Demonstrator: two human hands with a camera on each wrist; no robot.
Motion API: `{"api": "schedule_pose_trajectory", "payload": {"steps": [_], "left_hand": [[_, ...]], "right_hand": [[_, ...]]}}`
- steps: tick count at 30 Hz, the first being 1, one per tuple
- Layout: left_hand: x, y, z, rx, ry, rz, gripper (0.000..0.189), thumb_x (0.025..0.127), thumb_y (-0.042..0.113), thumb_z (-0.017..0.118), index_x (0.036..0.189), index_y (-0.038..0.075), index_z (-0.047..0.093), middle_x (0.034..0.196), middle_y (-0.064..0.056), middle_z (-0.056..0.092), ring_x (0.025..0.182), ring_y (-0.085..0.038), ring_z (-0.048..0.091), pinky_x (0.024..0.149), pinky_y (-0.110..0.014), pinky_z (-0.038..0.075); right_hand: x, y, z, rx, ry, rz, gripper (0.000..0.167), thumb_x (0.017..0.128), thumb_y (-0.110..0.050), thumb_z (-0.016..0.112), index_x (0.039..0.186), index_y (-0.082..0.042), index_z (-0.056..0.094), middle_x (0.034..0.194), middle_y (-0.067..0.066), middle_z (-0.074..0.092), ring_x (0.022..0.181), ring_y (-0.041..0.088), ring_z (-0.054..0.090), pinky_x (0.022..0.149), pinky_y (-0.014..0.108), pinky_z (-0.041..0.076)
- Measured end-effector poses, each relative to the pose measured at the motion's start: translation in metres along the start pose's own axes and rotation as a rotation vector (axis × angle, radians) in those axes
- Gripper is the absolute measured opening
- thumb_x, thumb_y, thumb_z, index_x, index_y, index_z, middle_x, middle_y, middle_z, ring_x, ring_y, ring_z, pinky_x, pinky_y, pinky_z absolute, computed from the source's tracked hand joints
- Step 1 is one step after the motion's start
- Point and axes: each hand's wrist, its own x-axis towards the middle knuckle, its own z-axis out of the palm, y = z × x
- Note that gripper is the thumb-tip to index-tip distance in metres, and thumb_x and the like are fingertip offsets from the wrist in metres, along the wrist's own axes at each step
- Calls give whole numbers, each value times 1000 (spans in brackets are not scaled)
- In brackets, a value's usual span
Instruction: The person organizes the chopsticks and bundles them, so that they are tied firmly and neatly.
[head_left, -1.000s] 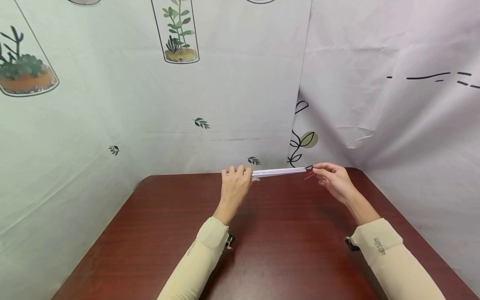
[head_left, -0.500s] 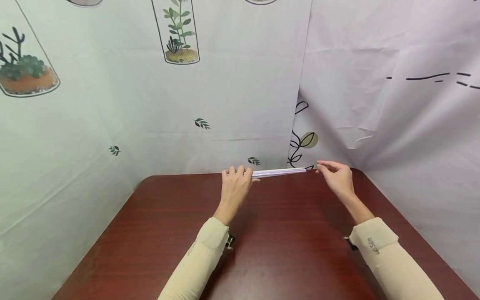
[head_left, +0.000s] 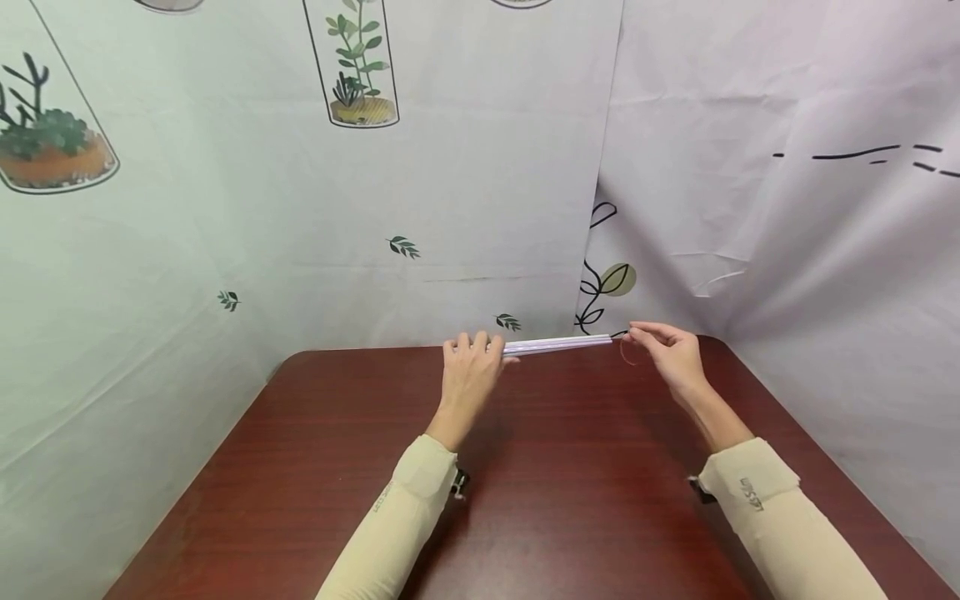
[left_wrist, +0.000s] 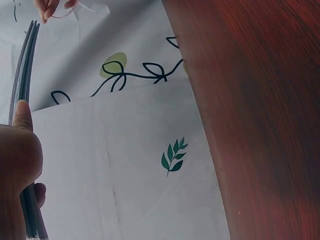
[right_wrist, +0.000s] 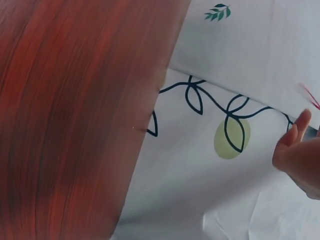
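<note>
My left hand (head_left: 471,367) grips a bundle of several thin, pale lilac sticks (head_left: 558,344), held level above the back of the table and pointing right. In the left wrist view the same sticks (left_wrist: 25,75) look grey and pass under the thumb of the left hand (left_wrist: 17,157). Just off their right tips, the thumb and fingertips of my right hand (head_left: 675,354) pinch a thin red strand (head_left: 622,353) that hangs in a curve. Whether it is string or a rubber band I cannot tell. In the right wrist view the strand (right_wrist: 312,97) is blurred beside the right hand (right_wrist: 302,155).
Below both hands lies a dark red wood-grain table (head_left: 555,517) with rounded back corners. White cloth (head_left: 487,167) printed with plants and leaves hangs behind it and along both sides.
The right hand first drew slightly right from the stick tips, then came a little back. The red strand, fairly straight before, now hangs curved. The left hand and sticks have stayed put.
</note>
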Motion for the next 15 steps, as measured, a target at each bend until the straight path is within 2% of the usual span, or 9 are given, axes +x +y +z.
{"api": "schedule_pose_trajectory", "payload": {"steps": [3,5,9,12,15], "left_hand": [[1,0,-2,-1,-26,-5,49,93,59,41,86,12,55,74,-4,52,68,-27,52,68,-42,44],[1,1,-1,-2,-10,-3,49,93,58,41,85,11,55,73,-4,51,67,-28,52,67,-42,44],[0,1,0,-3,44,3,50,92,58,38,83,11,53,71,-4,49,65,-28,51,64,-41,42],[0,1,0,-5,64,3,51,92,58,36,82,12,53,70,-4,48,64,-28,50,62,-41,41],[0,2,0,-3,60,2,51,92,59,36,82,12,53,70,-4,49,64,-28,50,63,-40,41]], "right_hand": [[0,-3,0,82,-55,22,13,94,-7,67,101,-12,76,85,-4,76,73,6,70,69,18,53],[-2,-5,0,167,-112,33,19,96,-5,61,100,-16,76,90,-2,76,72,9,70,68,21,55],[-2,-8,-1,359,-234,44,34,102,3,43,110,-11,73,105,5,75,74,15,70,71,26,57],[-2,-9,-1,432,-253,25,37,100,8,42,114,-10,71,109,8,74,76,16,71,73,27,57],[-1,-9,1,470,-222,6,32,97,10,51,113,-8,72,106,9,74,85,16,73,77,26,56]]}}
